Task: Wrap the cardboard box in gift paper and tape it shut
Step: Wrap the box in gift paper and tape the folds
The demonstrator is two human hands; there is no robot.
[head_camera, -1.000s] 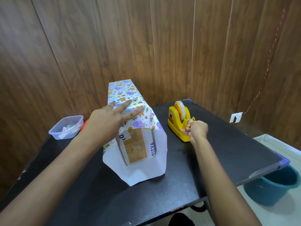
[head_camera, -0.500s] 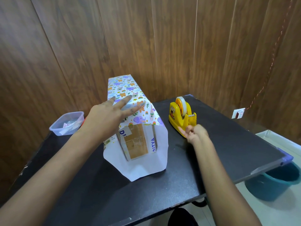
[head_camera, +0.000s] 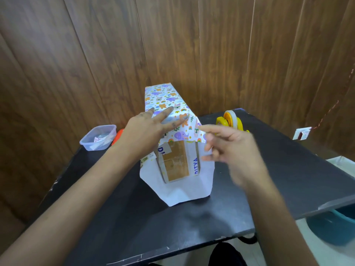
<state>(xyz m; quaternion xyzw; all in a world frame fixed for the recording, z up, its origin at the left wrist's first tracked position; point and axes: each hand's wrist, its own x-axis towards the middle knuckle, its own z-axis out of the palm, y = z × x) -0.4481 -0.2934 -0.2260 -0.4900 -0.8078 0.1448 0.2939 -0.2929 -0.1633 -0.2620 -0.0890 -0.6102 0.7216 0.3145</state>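
1. The left hand (head_camera: 146, 131) is lying flat on top of the gift paper (head_camera: 165, 98), its fingers (head_camera: 166, 113) spreading wide and straight and pressing the printed sheet down onto the cardboard box (head_camera: 175, 163)
2. The box is lying lengthwise on the black bench (head_camera: 288, 169), directly under those fingers; just below the fingertips its near end is showing bare brown card, with the paper's white underside hanging open around it and trailing onto the bench
3. The right hand (head_camera: 236, 150) is hovering just right of the left fingers, at the paper's near right corner; it is motion-blurred, the forefinger pointing at the paper's edge and the other fingers bending loosely, and I cannot tell whether they are pinching anything
4. A yellow tape dispenser (head_camera: 230, 120) is standing just beyond the right fingers, partly hidden by them
5. A clear plastic tub (head_camera: 99, 137) is sitting left of the left wrist, with something orange (head_camera: 119, 134) peeking out between them
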